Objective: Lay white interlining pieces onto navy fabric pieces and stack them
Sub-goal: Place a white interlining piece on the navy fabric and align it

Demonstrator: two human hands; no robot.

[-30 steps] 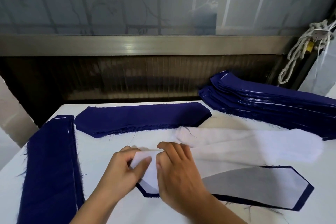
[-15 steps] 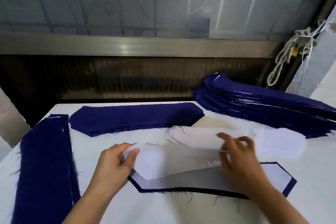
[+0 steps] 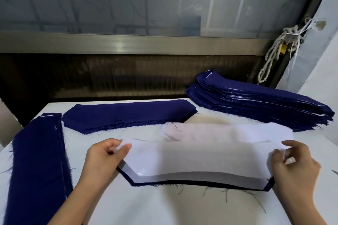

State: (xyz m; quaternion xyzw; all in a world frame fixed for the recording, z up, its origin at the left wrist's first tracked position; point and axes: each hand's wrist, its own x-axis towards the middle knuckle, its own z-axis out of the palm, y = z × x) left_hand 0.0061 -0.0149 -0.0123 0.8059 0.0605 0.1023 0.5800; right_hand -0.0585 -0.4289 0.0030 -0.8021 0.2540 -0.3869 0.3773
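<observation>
While pinching sheer white interlining strip (image 3: 197,155) by both ends (left hand (image 3: 104,159) & right hand (image 3: 294,164) grip), laying onto long navy fabric piece (image 3: 135,184); prob. mid-batch: interleaved navy stack (image 3: 265,104) at 2 o'clock, bare navy pile (image 3: 128,115) at 11.

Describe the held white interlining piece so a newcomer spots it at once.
On the white table, look near the front edge. A thin white interlining piece spans from the left hand to the right hand, over a navy fabric piece. Unlike the white pile behind, it is pinched at both ends.
</observation>
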